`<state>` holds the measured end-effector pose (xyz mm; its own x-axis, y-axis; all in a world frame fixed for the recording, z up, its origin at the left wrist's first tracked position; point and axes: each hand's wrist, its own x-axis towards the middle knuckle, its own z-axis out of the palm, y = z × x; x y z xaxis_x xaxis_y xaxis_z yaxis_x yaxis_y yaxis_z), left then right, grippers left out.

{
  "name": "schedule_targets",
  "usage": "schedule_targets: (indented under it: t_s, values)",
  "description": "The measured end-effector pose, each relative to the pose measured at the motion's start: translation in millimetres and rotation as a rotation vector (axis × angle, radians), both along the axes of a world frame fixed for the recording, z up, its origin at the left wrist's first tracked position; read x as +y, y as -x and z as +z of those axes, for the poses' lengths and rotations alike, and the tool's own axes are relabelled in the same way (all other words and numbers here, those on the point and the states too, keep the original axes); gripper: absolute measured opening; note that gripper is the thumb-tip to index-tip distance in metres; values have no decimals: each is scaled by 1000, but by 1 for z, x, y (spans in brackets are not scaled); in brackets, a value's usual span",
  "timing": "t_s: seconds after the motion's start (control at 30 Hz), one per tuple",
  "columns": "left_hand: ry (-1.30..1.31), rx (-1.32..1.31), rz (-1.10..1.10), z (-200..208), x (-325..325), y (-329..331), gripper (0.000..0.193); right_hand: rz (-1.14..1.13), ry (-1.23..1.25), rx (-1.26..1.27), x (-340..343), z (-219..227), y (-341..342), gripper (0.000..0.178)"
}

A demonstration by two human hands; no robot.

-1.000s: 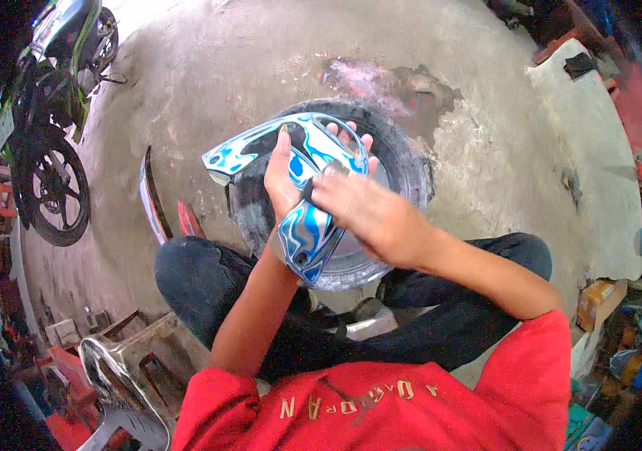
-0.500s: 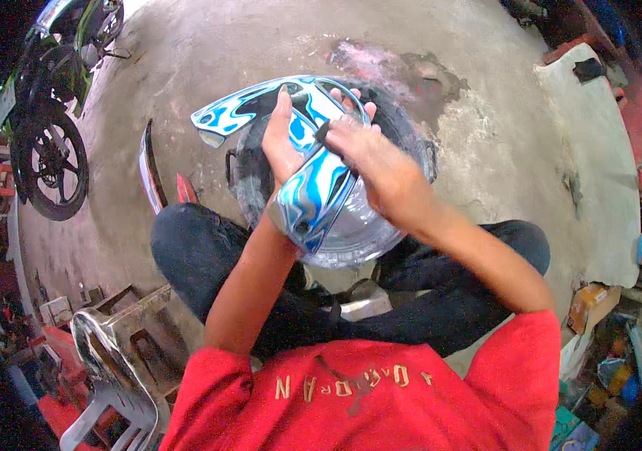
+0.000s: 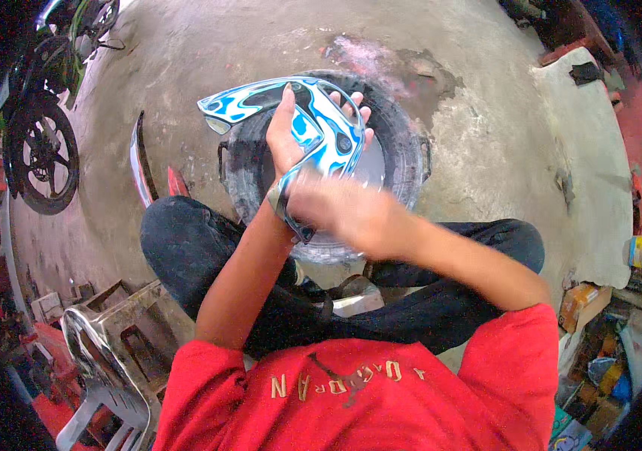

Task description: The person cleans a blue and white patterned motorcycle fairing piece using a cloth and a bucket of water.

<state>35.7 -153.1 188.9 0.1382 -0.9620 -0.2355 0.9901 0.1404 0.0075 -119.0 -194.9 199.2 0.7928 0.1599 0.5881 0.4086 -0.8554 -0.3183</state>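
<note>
A glossy motorcycle fairing panel [image 3: 336, 143], swirled in blue, white and silver, is held tilted over a round dark tub [image 3: 409, 169]. My left hand [image 3: 283, 143] grips the panel from beneath, its thumb along the inner edge and its fingertips showing past the far side. Across the panel's near end lies my right hand [image 3: 351, 214], its fingers curled and smeared by motion. Whatever it holds against the surface is hidden now. Greyish liquid [image 3: 383, 154] shows inside the tub, which stands between my bent legs.
Left of the tub, a curved dark-and-white panel [image 3: 140, 159] and a red pointed piece [image 3: 177, 182] lie on the concrete floor. A motorcycle wheel [image 3: 44, 154] stands farther left. A plastic chair [image 3: 103, 368] is near my left elbow; a cardboard box [image 3: 585, 304] sits right.
My right hand has slid from the panel's middle toward its near end. A small dark pad seen at its fingers before is out of sight now. The left hand keeps its grip.
</note>
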Motion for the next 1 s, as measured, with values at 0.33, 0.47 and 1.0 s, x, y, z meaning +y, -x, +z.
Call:
schedule_targets:
  t_s: [0.33, 0.47, 1.0]
  values:
    - [-60, -17, 29, -3, -3, 1, 66, -40, 37, 49, -18, 4, -4, 43]
    - [-115, -39, 68, 2, 2, -1, 64, -143, 13, 92, -9, 5, -7, 44]
    - [21, -145, 67, 15, 10, -3, 64, -158, 86, 82, -32, 22, -7, 46]
